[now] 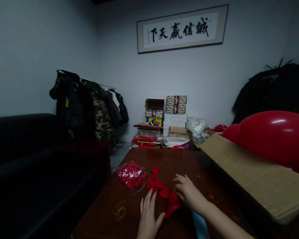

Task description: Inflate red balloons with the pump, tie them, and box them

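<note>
Red cloth pieces: left hand spread beside them, right hand curled at one, grip unclear; best handled singly, lightly.

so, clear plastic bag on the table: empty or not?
Not empty: red pieces show through the clear plastic bag. Whether it's sealed, can't tell; its edges are too blurred.

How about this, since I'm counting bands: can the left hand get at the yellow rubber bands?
Probably yes: the rubber bands lie near the left hand, with only tabletop visible between.
</note>
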The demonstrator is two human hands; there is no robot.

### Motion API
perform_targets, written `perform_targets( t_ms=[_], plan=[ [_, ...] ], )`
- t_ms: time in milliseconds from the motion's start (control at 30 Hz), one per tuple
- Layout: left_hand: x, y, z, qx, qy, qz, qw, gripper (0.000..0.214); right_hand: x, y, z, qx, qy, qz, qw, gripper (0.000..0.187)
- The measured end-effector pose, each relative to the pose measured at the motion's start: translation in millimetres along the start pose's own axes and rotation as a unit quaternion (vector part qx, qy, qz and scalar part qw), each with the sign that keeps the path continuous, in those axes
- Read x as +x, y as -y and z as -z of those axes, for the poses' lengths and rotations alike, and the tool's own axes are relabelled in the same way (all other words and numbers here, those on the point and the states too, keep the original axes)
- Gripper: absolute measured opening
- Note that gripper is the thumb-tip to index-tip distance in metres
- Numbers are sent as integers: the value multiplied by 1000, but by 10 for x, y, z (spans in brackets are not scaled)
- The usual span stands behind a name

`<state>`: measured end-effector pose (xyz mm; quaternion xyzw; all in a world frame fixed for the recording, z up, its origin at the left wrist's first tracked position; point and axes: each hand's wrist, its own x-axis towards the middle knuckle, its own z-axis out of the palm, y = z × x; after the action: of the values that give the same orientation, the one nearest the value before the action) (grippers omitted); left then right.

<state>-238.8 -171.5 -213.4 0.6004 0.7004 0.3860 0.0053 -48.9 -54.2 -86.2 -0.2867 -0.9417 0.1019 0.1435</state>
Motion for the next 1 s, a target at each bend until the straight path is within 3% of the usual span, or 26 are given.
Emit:
perform_targets(
  t_ms=[67,133,200,300,400,467,600,800,900,1000],
  plan=[
    [33,-107,-31,-55,4,3,998,70,-19,15,157,-7,-1,5,1000,22],
    [78,-241,-82,-112,12,-5,994,55,-2,14,231,-27,-7,11,1000,23],
    [127,-377,-134,-154,3,5,988,40,42,-15,217,-51,-9,13,999,24],
    [173,-519,-195,-172,-39,68,982,37,105,-119,79,-76,-6,-20,997,30],
    [161,-575,-241,-148,-42,108,982,26,73,-261,-101,-99,-22,-102,990,46],
    [135,-601,-277,-120,-18,116,986,15,-19,-346,-203,-120,-38,-172,977,43],
    [116,-748,-378,-67,16,119,991,19,-281,-432,-347,-158,-47,-278,946,49],
    [152,-1018,-531,64,93,88,990,42,-497,-419,-552,-184,-40,-331,924,69],
    [154,-991,-576,105,92,77,987,39,-513,-434,-660,-170,-19,-346,922,67],
    [203,-911,-567,69,84,78,991,30,-551,-445,-728,-149,-11,-360,921,61]
  ],
)
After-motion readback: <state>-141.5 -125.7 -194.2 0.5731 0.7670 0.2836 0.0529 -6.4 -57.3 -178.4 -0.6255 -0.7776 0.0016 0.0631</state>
